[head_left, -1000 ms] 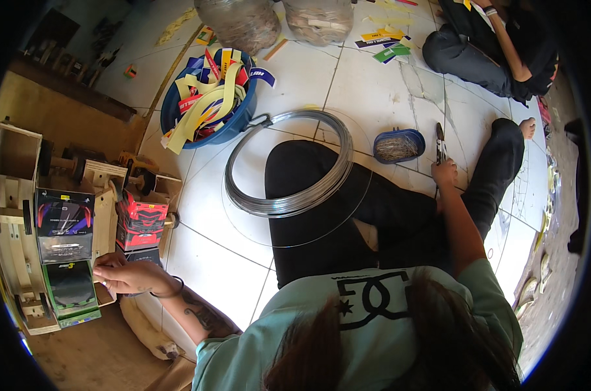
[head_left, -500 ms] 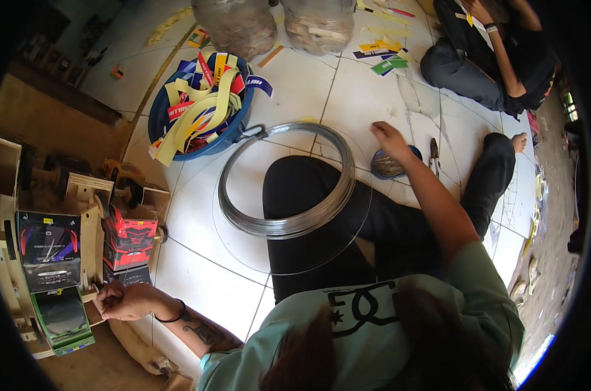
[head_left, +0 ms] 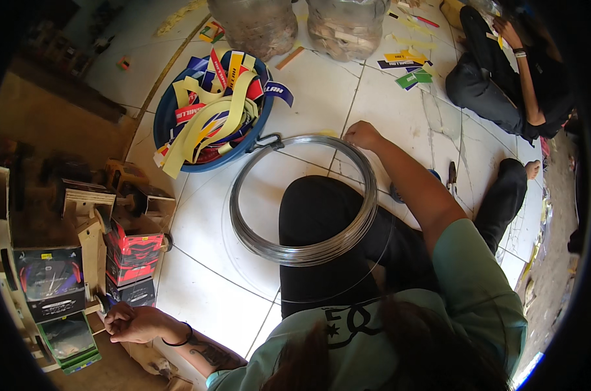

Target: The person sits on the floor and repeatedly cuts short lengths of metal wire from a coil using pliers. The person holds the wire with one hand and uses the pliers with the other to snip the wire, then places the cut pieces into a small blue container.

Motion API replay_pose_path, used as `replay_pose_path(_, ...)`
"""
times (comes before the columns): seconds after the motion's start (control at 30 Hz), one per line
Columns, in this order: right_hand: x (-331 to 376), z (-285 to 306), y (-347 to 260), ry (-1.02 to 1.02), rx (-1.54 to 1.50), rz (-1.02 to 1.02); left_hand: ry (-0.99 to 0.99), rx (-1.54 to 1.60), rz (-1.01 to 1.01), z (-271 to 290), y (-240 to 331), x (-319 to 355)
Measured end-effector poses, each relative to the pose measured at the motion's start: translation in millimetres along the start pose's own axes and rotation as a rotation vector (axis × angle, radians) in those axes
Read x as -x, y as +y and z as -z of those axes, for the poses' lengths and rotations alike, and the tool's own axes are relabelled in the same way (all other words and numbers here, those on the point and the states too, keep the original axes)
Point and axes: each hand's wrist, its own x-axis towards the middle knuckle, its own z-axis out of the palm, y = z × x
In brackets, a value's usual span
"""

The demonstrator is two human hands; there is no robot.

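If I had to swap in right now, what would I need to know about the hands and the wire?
Right hand: stretched forward, fingers on the far edge of the wire coil; whether it actually grips the wire cannot be told.
Left hand: closed loosely, down on the floor by the stacked boxes, holding nothing that shows.
The wire coil lies flat, looped over the person's knee, partly on the white tiled floor.
Blue basin of coloured strips sits just beyond the coil, touching its clip end.
Pliers lie on the tiles to the right.
Done: nothing visibly cut or bent.
Left: probably all the wire work.
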Motion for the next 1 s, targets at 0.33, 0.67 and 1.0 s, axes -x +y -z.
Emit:
replay_pose_path(0.33,3,7,-20,-0.008,0.194,0.109,0.047,-0.046,-0.026,-4,-7,0)
replay_pose_path(0.67,-5,3,-14,0.064,0.228,0.31,-0.013,-0.055,0.006,0,-6,2)
replay_pose_path(1.0,72,115,82,0.25,0.139,0.162,-0.191,-0.08,0.309,13,-50,79)
